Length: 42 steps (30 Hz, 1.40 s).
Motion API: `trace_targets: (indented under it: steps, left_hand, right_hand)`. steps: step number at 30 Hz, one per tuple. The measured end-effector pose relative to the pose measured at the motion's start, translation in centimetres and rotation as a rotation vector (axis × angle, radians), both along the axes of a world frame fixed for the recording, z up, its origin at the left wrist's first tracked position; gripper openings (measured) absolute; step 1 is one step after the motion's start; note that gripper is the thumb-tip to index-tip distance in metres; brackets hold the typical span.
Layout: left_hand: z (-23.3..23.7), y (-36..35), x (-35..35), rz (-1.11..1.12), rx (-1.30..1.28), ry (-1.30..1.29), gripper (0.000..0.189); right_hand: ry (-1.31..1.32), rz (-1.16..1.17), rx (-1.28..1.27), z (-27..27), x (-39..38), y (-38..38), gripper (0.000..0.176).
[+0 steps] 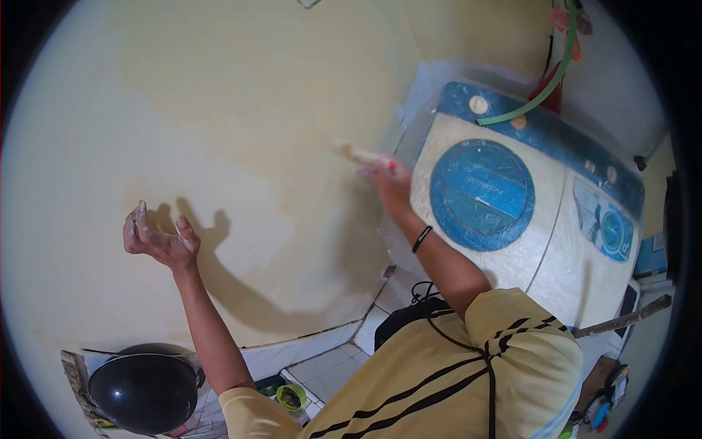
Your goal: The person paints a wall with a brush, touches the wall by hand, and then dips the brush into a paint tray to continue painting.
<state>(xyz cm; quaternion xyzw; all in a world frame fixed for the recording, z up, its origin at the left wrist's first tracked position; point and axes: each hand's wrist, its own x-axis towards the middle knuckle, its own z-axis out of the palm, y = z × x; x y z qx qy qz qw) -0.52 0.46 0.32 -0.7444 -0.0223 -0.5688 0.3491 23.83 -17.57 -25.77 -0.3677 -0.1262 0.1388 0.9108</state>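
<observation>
Right hand (pixel 386 174) clamped on blurred tool (pixel 352 152); left hand (pixel 165 245) apart, curled; lid (pixel 482 194) lettering unclear

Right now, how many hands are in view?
2. Left hand: raised in front of the yellowish wall, fingers partly curled. Right hand: beside the washing machine, gripping a blurred pale tool. No others visible.

Indoor light, moderate, source out of frame. Wall (pixel 270 132) evenly lit at left, dimmer toward upper right. Hard-edged shadows of the left hand (pixel 167 238) and arm on it. Small glare spots on washer lid (pixel 482 194) and helmet (pixel 142 391). Right hand (pixel 387 174) motion-blurred. Fisheye: heavy edge bending, black vignette in corners.
</observation>
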Motion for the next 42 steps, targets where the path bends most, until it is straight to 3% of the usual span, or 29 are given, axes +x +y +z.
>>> trace_targets:
  steps: [5,10,13,15,20,23,25,29,31,32,34,35,38,40,42]
  left_hand:
    - [0.0,0.1,-0.1,0.02,0.011,0.019,0.054]
    - [0.0,0.3,-0.3,0.045,0.028,0.053,0.055]
    - [0.0,0.2,-0.3,0.073,0.007,0.066,0.055]
    - [0.0,0.3,-0.5,0.074,0.017,0.08,0.055]
    - [0.1,-0.1,-0.1,0.062,0.003,0.09,0.056]
    - [0.0,0.4,-0.3,0.057,0.001,0.107,0.056]
    - [-0.1,0.4,-0.4,0.051,-0.015,0.109,0.055]
    - [0.0,0.3,-0.5,0.046,0.006,0.101,0.053]
    - [0.0,0.2,-0.5,0.097,-0.001,0.099,0.055]
    - [0.0,0.1,-0.5,0.1,0.001,0.11,0.054]
    - [0.0,0.2,-0.4,0.106,0.003,0.125,0.054]
    - [-0.1,0.2,0.0,0.051,0.004,0.098,0.053]
    - [-0.1,0.3,0.0,0.008,0.011,0.08,0.051]
    - [-0.1,0.3,-0.1,0.02,0.018,0.092,0.05]
    - [-0.1,0.3,-0.1,0.041,0.028,0.083,0.049]
  right_hand:
    - [0.11,-0.318,-0.143,-7.4,3.7,0.0,0.025]
    - [0.218,-0.191,-0.266,-10.6,2.1,2.7,0.028]
    - [0.315,-0.156,-0.074,-11.1,0.5,4.7,0.027]
    - [0.3,-0.126,-0.114,-10.7,-2.2,5.3,0.027]
    - [0.317,0.126,-0.138,-10.1,-5.2,1.4,0.027]
    - [0.2,0.103,-0.122,-9.0,-1.4,-0.4,0.026]
    - [0.183,-0.298,-0.21,-7.4,0.8,-0.5,0.024]
    - [0.057,-0.296,-0.322,-10.5,-0.8,3.2,0.024]
    - [0.003,-0.096,-0.572,-10.6,-5.0,3.3,0.024]
    - [0.003,-0.093,-0.571,-10.2,-6.1,2.6,0.024]
    - [0.124,0.247,-0.229,-9.7,-7.3,0.4,0.024]
    - [0.006,0.239,-0.456,-10.7,-6.4,0.3,0.022]
    - [-0.167,0.153,-0.382,-11.7,-0.5,0.4,0.023]
    - [-0.369,0.141,-0.621,-9.2,3.4,-1.1,0.021]
    - [-0.367,0.031,-0.653,-9.1,5.9,0.0,0.02]
